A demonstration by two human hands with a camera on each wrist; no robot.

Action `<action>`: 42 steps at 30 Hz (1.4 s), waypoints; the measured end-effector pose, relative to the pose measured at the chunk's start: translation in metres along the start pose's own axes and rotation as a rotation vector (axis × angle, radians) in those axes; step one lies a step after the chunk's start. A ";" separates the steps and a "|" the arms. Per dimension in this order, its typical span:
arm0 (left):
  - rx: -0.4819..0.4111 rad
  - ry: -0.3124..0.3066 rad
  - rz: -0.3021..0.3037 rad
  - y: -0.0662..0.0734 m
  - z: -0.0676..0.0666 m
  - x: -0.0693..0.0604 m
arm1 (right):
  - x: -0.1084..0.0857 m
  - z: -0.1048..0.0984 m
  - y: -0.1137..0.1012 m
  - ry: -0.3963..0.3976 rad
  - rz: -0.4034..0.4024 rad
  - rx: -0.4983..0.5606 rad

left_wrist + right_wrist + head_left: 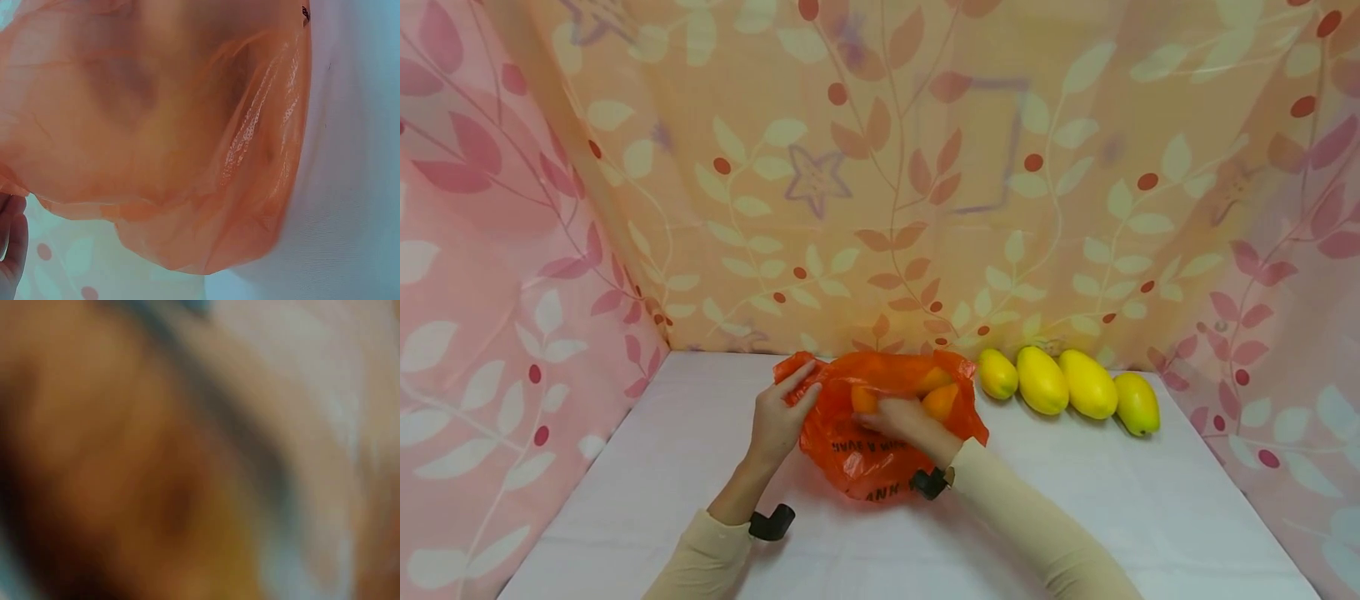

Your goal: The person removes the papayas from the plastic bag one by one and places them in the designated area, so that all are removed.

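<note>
A thin red plastic bag (850, 467) with black lettering lies on its side on the table, its mouth spread. The left hand (777, 421) holds the bag's rim at the left; in the left wrist view its fingers (17, 234) show at the bag's edge. The right hand (898, 417) reaches into the bag and grips an orange-looking mango (864, 400), its fingertips partly hidden. More mangoes, tinted orange, lie in the bag, one of them a mango (940, 402) just right of that hand. The right wrist view is too blurred to make out fingers.
To the bag's right, several yellow mangoes stand in a row by the back wall, the rightmost mango (1137, 403) greenish at its tip. White cloth covers the table (647, 467). Leaf-patterned curtains (880, 167) enclose the back and both sides.
</note>
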State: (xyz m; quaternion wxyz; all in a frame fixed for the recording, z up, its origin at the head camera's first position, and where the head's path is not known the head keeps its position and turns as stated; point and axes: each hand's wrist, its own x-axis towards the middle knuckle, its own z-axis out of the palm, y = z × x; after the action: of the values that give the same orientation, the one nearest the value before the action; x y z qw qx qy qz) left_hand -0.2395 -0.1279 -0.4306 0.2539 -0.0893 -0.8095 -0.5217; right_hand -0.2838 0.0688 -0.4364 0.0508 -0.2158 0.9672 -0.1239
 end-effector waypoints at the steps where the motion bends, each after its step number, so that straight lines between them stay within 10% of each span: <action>1: 0.000 0.000 0.000 0.000 0.000 0.000 | 0.000 0.002 -0.001 0.052 0.035 0.147; 12: 0.024 0.003 -0.007 0.002 -0.002 0.000 | -0.001 0.008 -0.012 0.126 -0.008 0.173; 28: 0.000 0.002 -0.010 0.000 -0.002 0.000 | -0.024 0.004 -0.008 -0.034 -0.117 0.176; 42: -0.019 0.007 -0.031 0.000 -0.004 0.000 | -0.070 -0.040 -0.015 -0.018 -0.073 0.284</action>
State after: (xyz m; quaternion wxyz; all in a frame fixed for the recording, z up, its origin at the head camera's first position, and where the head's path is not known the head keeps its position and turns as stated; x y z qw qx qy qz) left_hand -0.2385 -0.1313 -0.4290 0.2478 -0.0775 -0.8048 -0.5337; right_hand -0.2203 0.0946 -0.3907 0.0849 -0.2423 0.9310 -0.2595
